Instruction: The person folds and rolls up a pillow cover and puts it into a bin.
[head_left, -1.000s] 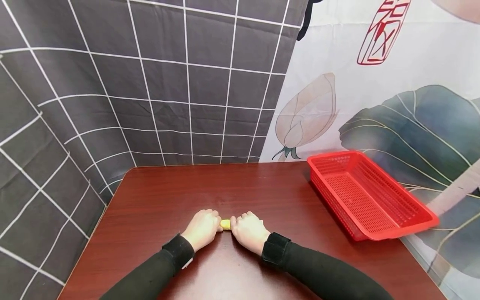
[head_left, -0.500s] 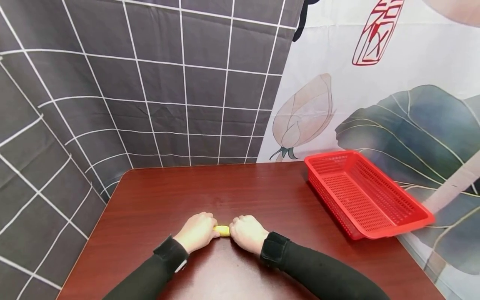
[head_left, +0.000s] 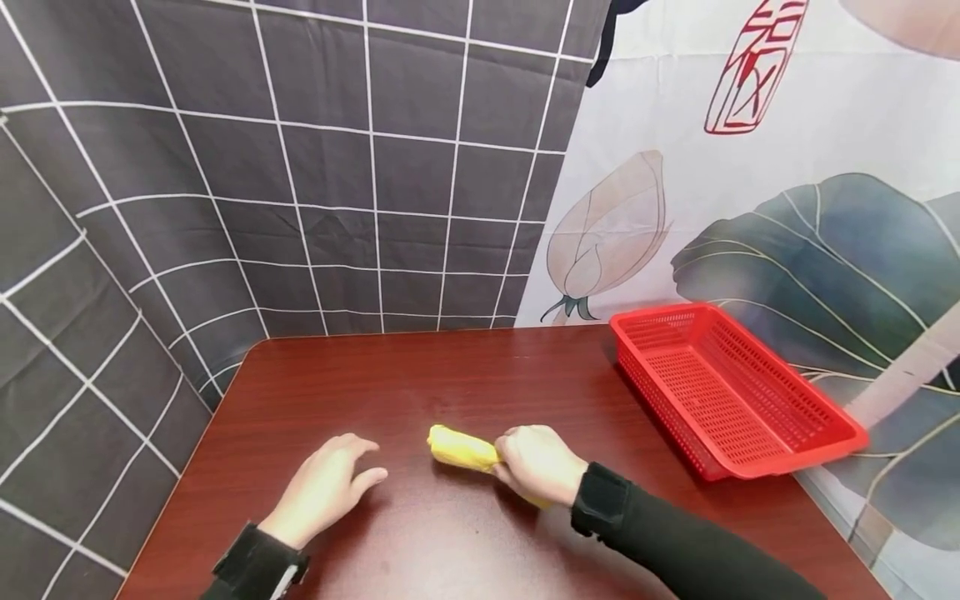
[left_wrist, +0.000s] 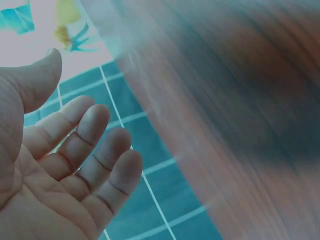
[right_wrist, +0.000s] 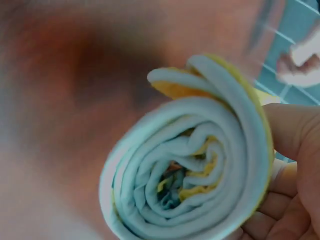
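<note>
A rolled-up yellow cloth point(head_left: 463, 450) lies low over the dark red table point(head_left: 450, 375), and my right hand point(head_left: 536, 461) grips one end of it. The right wrist view looks straight into the end of the cloth roll point(right_wrist: 195, 165), whose layers show pale and yellow, with my fingers point(right_wrist: 295, 145) curled round its side. My left hand point(head_left: 326, 487) is off the cloth, to its left, fingers relaxed and spread just above the table. The left wrist view shows that left hand point(left_wrist: 65, 165) with an empty palm.
A red plastic mesh basket point(head_left: 731, 392) stands empty at the table's right side, partly over the edge. Hanging cloths close off the back: a grey grid pattern point(head_left: 300, 167) on the left and a lotus print point(head_left: 750, 208) on the right.
Both hands were pressed together on the roll. Now my left hand has let go and drawn back left, while my right hand holds the roll alone and has shifted right.
</note>
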